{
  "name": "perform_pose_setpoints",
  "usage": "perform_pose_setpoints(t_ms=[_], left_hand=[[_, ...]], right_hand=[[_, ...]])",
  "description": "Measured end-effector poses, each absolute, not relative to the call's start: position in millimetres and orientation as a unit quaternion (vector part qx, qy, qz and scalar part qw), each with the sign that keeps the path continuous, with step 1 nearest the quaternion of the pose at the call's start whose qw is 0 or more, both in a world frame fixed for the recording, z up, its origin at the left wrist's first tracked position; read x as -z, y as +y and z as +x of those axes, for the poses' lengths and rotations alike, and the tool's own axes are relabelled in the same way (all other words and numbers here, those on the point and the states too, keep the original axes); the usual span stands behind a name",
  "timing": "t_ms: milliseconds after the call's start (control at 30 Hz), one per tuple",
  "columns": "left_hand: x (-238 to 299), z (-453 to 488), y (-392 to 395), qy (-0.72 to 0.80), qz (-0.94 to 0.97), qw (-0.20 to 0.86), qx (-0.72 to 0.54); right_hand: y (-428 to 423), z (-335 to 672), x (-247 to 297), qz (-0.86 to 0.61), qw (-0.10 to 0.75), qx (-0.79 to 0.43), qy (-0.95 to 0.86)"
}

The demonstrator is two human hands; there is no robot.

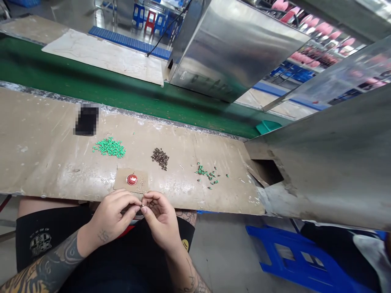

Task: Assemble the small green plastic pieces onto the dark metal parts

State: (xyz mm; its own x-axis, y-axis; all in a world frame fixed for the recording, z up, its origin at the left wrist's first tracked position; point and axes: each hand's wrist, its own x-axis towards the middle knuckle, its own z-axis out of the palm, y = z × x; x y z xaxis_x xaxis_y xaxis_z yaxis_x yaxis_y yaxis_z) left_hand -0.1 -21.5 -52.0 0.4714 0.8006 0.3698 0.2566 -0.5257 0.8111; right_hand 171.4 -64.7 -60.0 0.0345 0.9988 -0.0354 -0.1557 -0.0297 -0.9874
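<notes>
Over at the workbench (180,196), a person is sitting with both hands just past its near edge. The left hand (117,209) and the right hand (161,221) are meeting fingertip to fingertip, both pinching a tiny piece (142,206) between thumb and forefinger; it is too small for me to make out. Just beyond the fingers, a cardboard sheet (120,180) is lying on the bench, carrying a round red-and-white disc (132,179) and, to its right, a sprinkling of small pale bits (141,186). Behind that, a heap of green pieces (110,147) is spreading to the left, and a smaller pile of dark brown pieces (160,158) is sitting near the middle. Farther right, green-and-brown pieces (207,174) are lying scattered loosely.
</notes>
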Motion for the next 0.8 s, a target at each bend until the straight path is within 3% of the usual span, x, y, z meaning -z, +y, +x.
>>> perform_pose_setpoints(t_ms=[367, 800], left_hand=[[55.3, -1.9, -22.4, 0.328, 0.805, 0.263, -0.419], [60.1, -0.7, -20.7, 0.297, 0.816, 0.259, -0.422]], right_hand=[[-64.6, 168.6, 65.4, -0.508, 0.509, -0.463, -0.519], [-62.1, 159.1, 68.5, -0.468, 0.564, -0.496, -0.465]])
